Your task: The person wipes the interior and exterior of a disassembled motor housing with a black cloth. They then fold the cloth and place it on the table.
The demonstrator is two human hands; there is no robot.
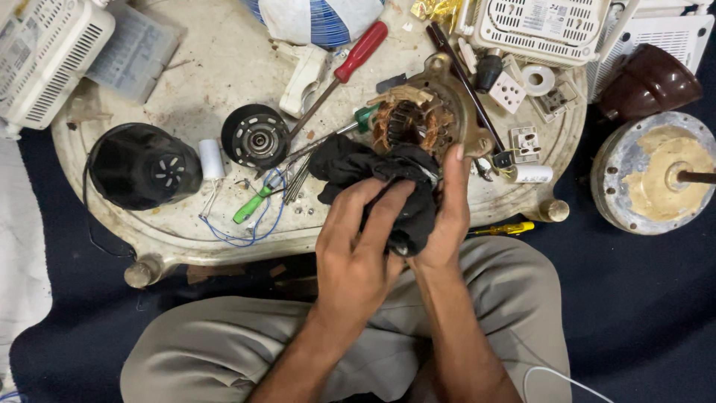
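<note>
My left hand (358,246) presses a crumpled black cloth (365,168) against something it wraps, the wrapped part mostly hidden. My right hand (447,213) cups the cloth's right side, thumb up beside a motor stator with copper windings (414,119) that sits just behind the cloth. Both hands hover over the near edge of a round, stained low table (216,52). A red-handled screwdriver (350,63) lies diagonally behind the stator.
On the table lie a black round motor cover (142,166), a black rotor disc (256,136), a white capacitor with blue wires (212,159), a green-handled screwdriver (253,204), sockets (507,91) and white vented boxes (541,26). A round metal housing (656,173) rests on the dark floor at right.
</note>
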